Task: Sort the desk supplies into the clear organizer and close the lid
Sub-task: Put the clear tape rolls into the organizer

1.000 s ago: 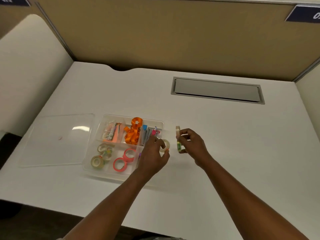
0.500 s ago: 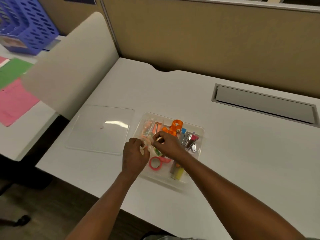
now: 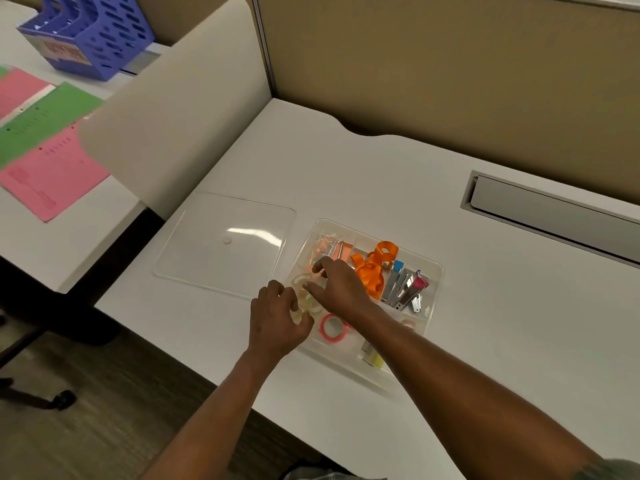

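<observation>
Hands meet over the near-left compartment of the clear organizer point(image 3: 439, 271), which sits open on my white desk point(image 3: 502, 323). My left hand point(image 3: 278, 322) curls its fingers round a clear tape roll point(image 3: 304, 316) at the organizer's near-left rim. My right hand point(image 3: 341, 289) reaches down among the other rolls there; I cannot tell whether it grips one. A pink tape roll point(image 3: 333, 330) lies just right of the left hand. Orange ribbon point(image 3: 375, 268) and metal tools point(image 3: 403, 289) fill the far compartments. The lid point(image 3: 225, 244) lies flat on the desk, just left of the organizer.

left hand point(image 3: 277, 322): from organizer's point(image 3: 439, 271) right edge to its near-left corner;
right hand point(image 3: 341, 289): same shift; fingers now spread
</observation>
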`<act>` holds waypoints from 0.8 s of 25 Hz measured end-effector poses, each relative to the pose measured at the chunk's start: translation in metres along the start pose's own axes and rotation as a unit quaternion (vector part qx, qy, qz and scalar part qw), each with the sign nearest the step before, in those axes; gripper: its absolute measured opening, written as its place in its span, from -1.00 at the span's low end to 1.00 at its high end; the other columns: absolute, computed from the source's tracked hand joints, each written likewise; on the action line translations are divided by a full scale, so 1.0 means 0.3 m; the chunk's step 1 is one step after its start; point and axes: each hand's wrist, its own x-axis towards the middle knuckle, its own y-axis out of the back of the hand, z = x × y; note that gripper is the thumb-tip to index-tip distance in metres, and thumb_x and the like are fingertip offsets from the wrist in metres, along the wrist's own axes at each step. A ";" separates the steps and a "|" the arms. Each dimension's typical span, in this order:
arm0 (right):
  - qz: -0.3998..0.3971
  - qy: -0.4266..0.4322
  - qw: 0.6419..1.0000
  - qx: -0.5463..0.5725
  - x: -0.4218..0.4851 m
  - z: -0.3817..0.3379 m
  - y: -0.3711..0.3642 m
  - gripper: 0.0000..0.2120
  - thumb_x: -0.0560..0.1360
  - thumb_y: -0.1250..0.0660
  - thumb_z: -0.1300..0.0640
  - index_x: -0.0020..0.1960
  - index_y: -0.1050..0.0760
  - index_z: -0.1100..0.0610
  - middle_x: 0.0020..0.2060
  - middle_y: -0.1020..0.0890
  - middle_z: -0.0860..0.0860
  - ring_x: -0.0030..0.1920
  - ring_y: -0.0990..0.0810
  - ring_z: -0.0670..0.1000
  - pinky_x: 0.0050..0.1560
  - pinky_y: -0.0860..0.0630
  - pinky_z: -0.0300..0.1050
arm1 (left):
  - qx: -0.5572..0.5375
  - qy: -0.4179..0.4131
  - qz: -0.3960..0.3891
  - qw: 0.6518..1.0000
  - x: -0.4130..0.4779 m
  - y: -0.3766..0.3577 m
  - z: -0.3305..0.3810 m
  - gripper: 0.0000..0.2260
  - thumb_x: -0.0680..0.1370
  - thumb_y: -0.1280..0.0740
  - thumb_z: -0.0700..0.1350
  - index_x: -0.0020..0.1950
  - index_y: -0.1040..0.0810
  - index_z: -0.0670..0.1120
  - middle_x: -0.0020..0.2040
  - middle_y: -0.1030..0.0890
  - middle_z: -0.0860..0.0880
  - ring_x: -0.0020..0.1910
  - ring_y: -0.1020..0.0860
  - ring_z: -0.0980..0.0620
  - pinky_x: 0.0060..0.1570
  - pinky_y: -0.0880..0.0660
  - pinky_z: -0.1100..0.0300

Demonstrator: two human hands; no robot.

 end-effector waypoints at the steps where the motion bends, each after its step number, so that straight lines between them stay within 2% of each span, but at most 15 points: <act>1: 0.000 0.009 1.000 -0.012 0.002 0.000 -0.006 -0.59 0.49 -0.42 -0.11 0.27 -0.48 0.03 0.21 -0.59 0.03 0.11 -0.59 0.03 0.01 -0.52 -0.19 | -0.009 0.003 0.012 1.000 0.006 0.003 -0.004 -0.77 0.30 -0.46 0.00 -0.20 -0.51 -0.09 -0.16 -0.48 -0.03 -0.22 -0.45 -0.05 -0.25 -0.40 0.11; 5: 0.038 0.038 0.998 -0.042 -0.017 0.011 0.001 -0.58 0.50 -0.41 -0.09 0.30 -0.48 0.01 0.28 -0.56 0.02 0.22 -0.54 0.05 0.08 -0.53 -0.09 | -0.021 0.030 0.037 0.999 0.031 0.007 -0.021 -0.71 0.37 -0.43 -0.07 0.02 -0.54 -0.15 -0.06 -0.52 -0.12 -0.13 -0.50 -0.13 -0.18 -0.45 0.04; 8: 0.117 0.045 0.991 -0.037 -0.056 0.060 0.061 -0.61 0.52 -0.38 -0.05 0.30 -0.50 0.04 0.24 -0.57 0.03 0.24 -0.52 0.06 0.12 -0.50 -0.05 | -0.043 0.092 -0.020 0.995 0.060 -0.003 -0.025 -0.59 0.50 -0.39 -0.09 0.30 -0.48 -0.19 0.12 -0.54 -0.20 0.09 -0.52 -0.20 0.04 -0.49 -0.05; 10: 0.196 0.003 0.980 -0.035 -0.089 0.119 0.120 -0.59 0.50 -0.39 -0.01 0.32 -0.50 0.07 0.25 -0.56 0.07 0.23 -0.51 0.11 0.17 -0.46 -0.01 | -0.108 0.141 -0.050 0.983 0.080 -0.011 -0.014 -0.60 0.57 -0.31 -0.10 0.39 -0.44 -0.18 0.21 -0.56 -0.21 0.20 -0.52 -0.20 0.19 -0.47 -0.05; 12: 0.252 -0.067 0.963 -0.064 -0.128 0.194 0.178 -0.51 0.49 -0.39 0.00 0.39 -0.44 0.09 0.32 -0.50 0.12 0.31 -0.46 0.16 0.27 -0.41 0.08 | -0.164 0.188 -0.055 0.967 0.096 -0.018 0.006 -0.66 0.60 -0.24 -0.13 0.37 -0.45 -0.17 0.22 -0.59 -0.21 0.21 -0.54 -0.20 0.21 -0.45 0.01; 15: 0.246 -0.215 0.944 -0.037 -0.199 0.303 0.239 -0.37 0.54 -0.35 -0.04 0.53 -0.22 0.06 0.48 -0.34 0.14 0.45 -0.34 0.18 0.37 -0.38 0.18 | -0.187 0.231 -0.033 0.954 0.107 -0.029 0.036 -0.74 0.60 -0.16 -0.21 0.26 -0.50 -0.16 0.14 -0.63 -0.21 0.13 -0.56 -0.23 0.09 -0.47 0.04; 17: 0.204 -0.282 0.936 0.045 -0.238 0.361 0.252 -0.38 0.56 -0.33 -0.04 0.53 -0.20 0.09 0.42 -0.42 0.16 0.37 -0.45 0.20 0.29 -0.50 0.17 | -0.189 0.236 -0.026 0.953 0.104 -0.038 0.051 -0.76 0.58 -0.16 -0.26 0.20 -0.52 -0.16 0.08 -0.64 -0.21 0.08 -0.57 -0.22 -0.01 -0.44 0.11; 20: 0.173 -0.326 0.923 0.113 -0.286 0.426 0.264 -0.56 0.58 -0.27 0.07 0.43 -0.33 0.12 0.24 -0.59 0.15 0.17 -0.59 0.17 0.10 -0.56 0.04 | -0.179 0.229 -0.032 0.956 0.091 -0.056 0.092 -0.76 0.57 -0.16 -0.28 0.19 -0.52 -0.16 0.05 -0.64 -0.20 0.04 -0.57 -0.21 -0.06 -0.42 0.13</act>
